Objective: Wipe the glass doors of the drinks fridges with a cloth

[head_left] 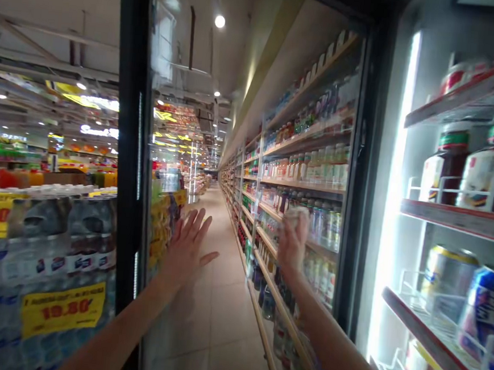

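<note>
My left hand [187, 250] is stretched out with its fingers spread, palm toward the glass pane [211, 319] of an open fridge door, and seems to rest on it. To its right, my right hand [292, 247] is raised against the same pane and smeared by motion. Its fingers press on a crumpled whitish cloth [296, 214], whose lower part the hand hides. Between my arms, the pane shows the tiled aisle and long drink shelves. The black door frame [130, 158] stands left of my left hand.
At right, the lit fridge has wire shelves [462, 216] with bottles, and cans [449, 275] lower down. On the left stand shrink-wrapped bottle packs [53, 261] with yellow price signs [64, 310]. The hinge-side frame [361, 177] joins the door to the fridge.
</note>
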`<state>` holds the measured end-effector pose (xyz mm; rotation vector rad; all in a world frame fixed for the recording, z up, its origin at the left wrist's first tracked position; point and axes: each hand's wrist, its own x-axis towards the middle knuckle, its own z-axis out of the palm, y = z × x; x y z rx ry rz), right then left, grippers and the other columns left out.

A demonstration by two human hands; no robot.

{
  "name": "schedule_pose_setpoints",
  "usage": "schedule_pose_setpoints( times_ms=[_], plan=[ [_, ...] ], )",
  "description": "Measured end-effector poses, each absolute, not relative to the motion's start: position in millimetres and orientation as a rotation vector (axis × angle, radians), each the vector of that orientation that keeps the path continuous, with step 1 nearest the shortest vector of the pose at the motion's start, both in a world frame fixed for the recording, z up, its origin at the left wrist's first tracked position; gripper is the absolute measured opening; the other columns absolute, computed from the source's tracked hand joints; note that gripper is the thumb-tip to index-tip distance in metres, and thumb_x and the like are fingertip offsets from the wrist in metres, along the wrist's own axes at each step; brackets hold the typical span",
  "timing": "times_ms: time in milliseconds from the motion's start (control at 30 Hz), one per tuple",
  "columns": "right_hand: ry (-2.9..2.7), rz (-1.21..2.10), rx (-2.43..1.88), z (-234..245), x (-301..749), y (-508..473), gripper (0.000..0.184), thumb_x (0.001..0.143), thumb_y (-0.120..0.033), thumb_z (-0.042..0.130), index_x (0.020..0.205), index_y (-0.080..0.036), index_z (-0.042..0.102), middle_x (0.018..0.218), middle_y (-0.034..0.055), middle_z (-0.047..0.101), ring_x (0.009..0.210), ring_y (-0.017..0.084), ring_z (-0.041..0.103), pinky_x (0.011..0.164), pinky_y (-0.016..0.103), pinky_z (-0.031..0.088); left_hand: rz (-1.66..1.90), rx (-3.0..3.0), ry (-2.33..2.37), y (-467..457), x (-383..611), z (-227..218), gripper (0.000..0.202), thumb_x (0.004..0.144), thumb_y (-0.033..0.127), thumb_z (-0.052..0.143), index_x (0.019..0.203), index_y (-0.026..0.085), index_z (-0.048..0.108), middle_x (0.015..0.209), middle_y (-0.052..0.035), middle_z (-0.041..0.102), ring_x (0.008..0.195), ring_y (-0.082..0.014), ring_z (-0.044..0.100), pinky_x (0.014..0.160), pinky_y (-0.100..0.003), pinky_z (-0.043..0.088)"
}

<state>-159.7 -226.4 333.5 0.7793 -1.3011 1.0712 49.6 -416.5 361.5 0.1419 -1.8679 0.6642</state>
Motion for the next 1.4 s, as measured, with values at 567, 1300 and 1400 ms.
schedule_pose_setpoints(
  times_ms=[567,1300,1400],
  plan=[
    [-1.31,0.763,1.144,338,-163,-223,0.034,0.086,-0.023,0.044,0.117,-0.026,0.059,0.14,0.0054,0.042,0.135,0.024,0.029,0.107,0.048,0.031,0.666,0.188,-1.883,-409,53,362,0.07,0.082,0.044,0.052,0.139,0.01,0.029,0.146,-0.0166,0.027,0.138,-0.0289,0.016,0.11,-0.049,0.018],
    [-1.33,1.191,0.492,423,-217,-184,0.045,0.089,-0.025,0.03,0.127,-0.012,0.05,0.145,0.0168,0.03,0.136,0.029,0.023,0.105,0.057,0.028,0.632,0.182,-1.878,-404,54,363,0.066,0.08,0.041,0.056,0.136,0.014,0.036,0.145,-0.0144,0.03,0.137,-0.0284,0.02,0.11,-0.048,0.019],
    [-1.282,0.917,0.874,428,-180,-216,0.04,0.089,-0.028,0.036,0.123,-0.019,0.055,0.144,0.0092,0.034,0.138,0.024,0.02,0.109,0.05,0.026,0.612,0.192,-1.889,-405,54,363,0.066,0.08,0.041,0.055,0.137,0.015,0.035,0.146,-0.0139,0.029,0.137,-0.0281,0.02,0.11,-0.048,0.019]
  ],
)
